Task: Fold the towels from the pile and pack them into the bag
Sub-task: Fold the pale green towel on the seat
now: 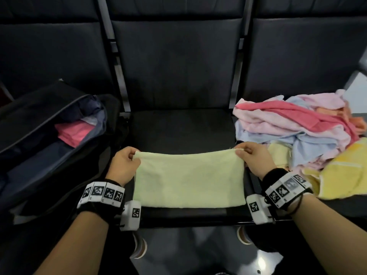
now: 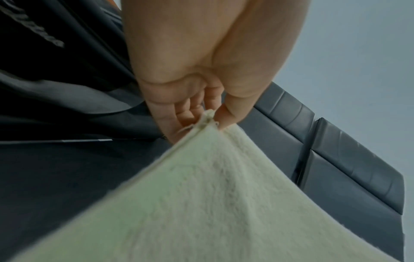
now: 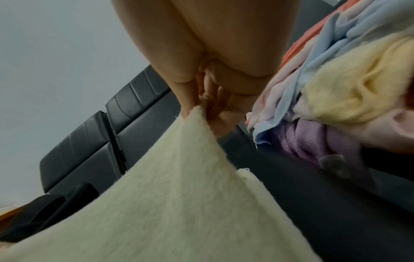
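A pale yellow-green towel (image 1: 188, 179) hangs stretched between my hands above the middle seat (image 1: 182, 128), its lower edge near the seat's front. My left hand (image 1: 127, 161) pinches the towel's upper left corner (image 2: 208, 120). My right hand (image 1: 250, 155) pinches the upper right corner (image 3: 197, 113). The pile of towels (image 1: 294, 132), pink, light blue and yellow, lies on the right seat beside my right hand. A black bag (image 1: 49, 139) stands open on the left seat, with a folded pink towel (image 1: 73, 133) inside.
Dark seat backs (image 1: 178, 56) rise behind the seats, with metal frame posts (image 1: 119, 76) between them. My shoes (image 1: 141, 247) show on the glossy floor below the seat's front edge. A yellow towel (image 1: 337, 171) of the pile hangs near my right wrist.
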The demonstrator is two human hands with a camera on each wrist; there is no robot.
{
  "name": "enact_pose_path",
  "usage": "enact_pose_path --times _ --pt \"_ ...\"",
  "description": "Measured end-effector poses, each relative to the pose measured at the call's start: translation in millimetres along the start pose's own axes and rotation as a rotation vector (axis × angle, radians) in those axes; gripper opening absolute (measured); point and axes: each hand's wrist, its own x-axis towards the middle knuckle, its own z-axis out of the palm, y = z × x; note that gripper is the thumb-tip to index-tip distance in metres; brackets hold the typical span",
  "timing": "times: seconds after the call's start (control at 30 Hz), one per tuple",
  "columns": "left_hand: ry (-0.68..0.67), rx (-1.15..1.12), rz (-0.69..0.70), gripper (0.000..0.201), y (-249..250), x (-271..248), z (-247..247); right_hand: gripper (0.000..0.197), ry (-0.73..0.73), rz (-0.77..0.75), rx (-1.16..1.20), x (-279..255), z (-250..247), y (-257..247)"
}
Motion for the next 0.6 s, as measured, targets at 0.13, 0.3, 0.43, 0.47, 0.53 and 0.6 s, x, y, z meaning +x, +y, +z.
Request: enact_pose_path --times 0.13,0.3,0.43,0.47,0.53,0.6 --pt "0.05 0.015 -0.036 0.029 -4 29 12 0.009 0.01 0.02 -0.108 23 9 3" --pt "-0.104 0.123 -0.198 0.046 -28 25 33 0.034 -0.105 0.21 -0.383 14 27 32" --pt "-0.094 0.217 -0.196 0.03 -44 -2 28 0.022 -0.097 0.273 -0.445 -7 32 47" --pt "-0.11 0.226 -0.189 0.027 -46 -9 28 0.021 -0.102 0.284 -0.446 -11 34 48" --pt "-0.136 0.246 -0.164 0.026 -47 -21 28 0.019 -0.108 0.3 -0.432 -16 39 47" --pt "-0.132 0.263 -0.148 0.028 -48 -30 26 0.025 -0.116 0.322 -0.419 -18 42 45"
